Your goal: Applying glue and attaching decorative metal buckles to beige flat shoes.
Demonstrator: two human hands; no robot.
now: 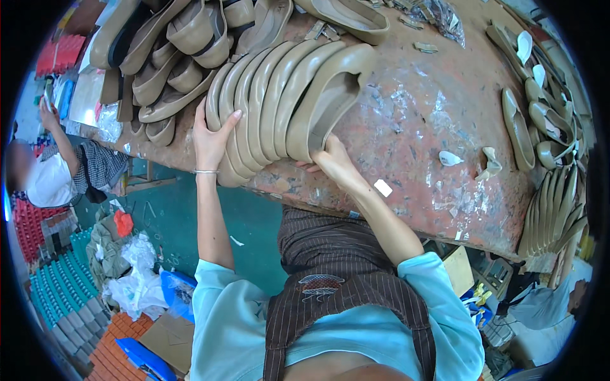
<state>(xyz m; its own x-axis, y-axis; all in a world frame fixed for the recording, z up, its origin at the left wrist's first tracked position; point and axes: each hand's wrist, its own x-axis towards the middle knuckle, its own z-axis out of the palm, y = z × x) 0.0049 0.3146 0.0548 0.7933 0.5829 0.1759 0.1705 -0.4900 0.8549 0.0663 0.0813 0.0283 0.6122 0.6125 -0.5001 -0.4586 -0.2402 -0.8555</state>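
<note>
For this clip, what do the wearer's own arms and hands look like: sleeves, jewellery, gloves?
Both hands are bare, no gloves. The left hand has a thin silver-coloured bangle at the wrist. The right hand shows no jewellery. Both forearms are uncovered; light blue sleeves are pushed up to about the elbows. A dark brown striped apron with shoulder straps is worn over the blue top.

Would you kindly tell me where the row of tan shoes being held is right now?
The row of tan shoes stands on edge at the near edge of the worn red table, upper centre, pressed between the left hand and right hand.
</note>
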